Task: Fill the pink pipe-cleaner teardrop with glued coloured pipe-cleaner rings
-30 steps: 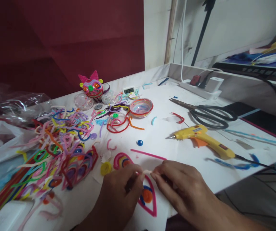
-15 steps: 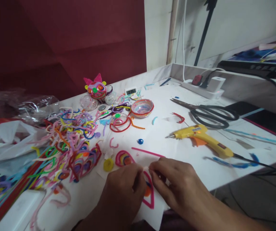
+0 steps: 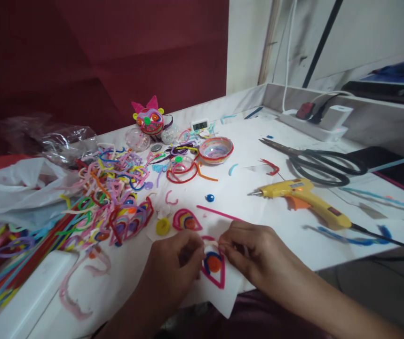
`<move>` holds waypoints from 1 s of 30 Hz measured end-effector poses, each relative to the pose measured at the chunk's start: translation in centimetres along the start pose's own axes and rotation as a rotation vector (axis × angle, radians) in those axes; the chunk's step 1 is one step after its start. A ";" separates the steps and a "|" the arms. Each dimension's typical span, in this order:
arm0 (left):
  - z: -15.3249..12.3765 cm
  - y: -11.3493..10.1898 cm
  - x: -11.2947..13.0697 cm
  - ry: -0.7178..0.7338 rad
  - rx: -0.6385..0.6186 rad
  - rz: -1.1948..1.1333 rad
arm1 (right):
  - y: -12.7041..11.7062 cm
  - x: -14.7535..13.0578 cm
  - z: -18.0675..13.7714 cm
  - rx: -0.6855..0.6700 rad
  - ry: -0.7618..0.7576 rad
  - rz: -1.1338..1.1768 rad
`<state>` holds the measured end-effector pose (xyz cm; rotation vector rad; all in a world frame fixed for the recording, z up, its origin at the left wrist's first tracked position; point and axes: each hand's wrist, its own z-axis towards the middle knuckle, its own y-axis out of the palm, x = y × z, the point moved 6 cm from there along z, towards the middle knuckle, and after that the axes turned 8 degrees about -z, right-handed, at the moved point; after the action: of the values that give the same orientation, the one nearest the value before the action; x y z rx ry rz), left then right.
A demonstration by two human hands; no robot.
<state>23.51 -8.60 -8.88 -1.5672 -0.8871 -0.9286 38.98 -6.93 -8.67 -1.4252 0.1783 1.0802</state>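
Left hand [image 3: 170, 266] and right hand [image 3: 256, 247] edge apart. Both pinch a pale strip [image 3: 211, 243], ends hidden from me, over a pink-rimmed eye [image 3: 215, 264].

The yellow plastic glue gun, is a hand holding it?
No, the yellow glue gun lies on the white table, apart from the left hand and right hand.

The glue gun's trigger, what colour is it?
The trigger is orange, best seen in the head view.

Craft workspace: glue gun [image 3: 304, 192], scissors [image 3: 303, 154], pipe cleaners [image 3: 117, 172].
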 end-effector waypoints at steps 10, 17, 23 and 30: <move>-0.3 0.0 -2.1 -0.106 0.033 -0.025 | 1.0 0.4 0.8 -0.163 0.069 -0.084; -0.9 0.4 -1.7 -0.104 0.031 -0.009 | 1.1 0.3 1.9 -0.275 0.061 -0.186; -0.8 0.1 -1.6 -0.004 0.039 0.163 | 1.6 0.4 2.4 -0.289 0.072 -0.240; -0.6 0.1 -1.5 0.111 0.002 0.304 | 1.6 0.2 2.6 -0.328 0.073 -0.249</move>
<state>22.89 -9.35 -10.22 -1.5793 -0.5524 -0.7864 36.74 -5.00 -9.40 -1.7303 -0.1289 0.8787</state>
